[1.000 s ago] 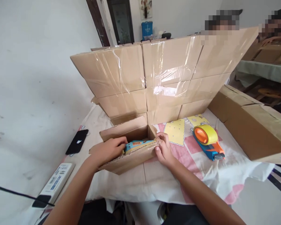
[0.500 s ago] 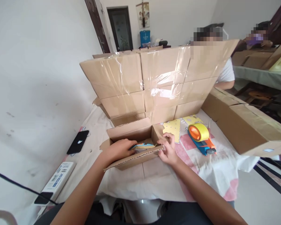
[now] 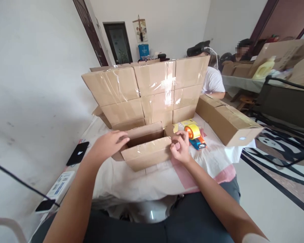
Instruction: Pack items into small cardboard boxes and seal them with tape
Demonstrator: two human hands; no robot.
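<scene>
A small cardboard box [image 3: 147, 155] stands on the cloth-covered table in front of me, its top flaps raised. My left hand [image 3: 110, 143] is at the box's left end, fingers stretched over the opening. At the right end, my right hand [image 3: 181, 148] has its fingers curled at the corner of the near flap. The near flap hides what lies inside. Just right of that hand is a tape dispenser [image 3: 199, 143] in blue and orange, carrying a roll of yellow tape [image 3: 192, 131].
Behind the box rises a wall of taped cartons [image 3: 155, 89]. A long carton [image 3: 225, 118] lies on the right. Left are a black phone [image 3: 78, 153] and a white power strip [image 3: 60, 185]. A person in a white shirt [image 3: 213, 81] sits beyond the cartons; another person [image 3: 242, 50] is farther back.
My left hand has come out of the box to its left end. The colourful item seen inside before is now hidden behind the near flap, which stands higher. The view has swung right.
</scene>
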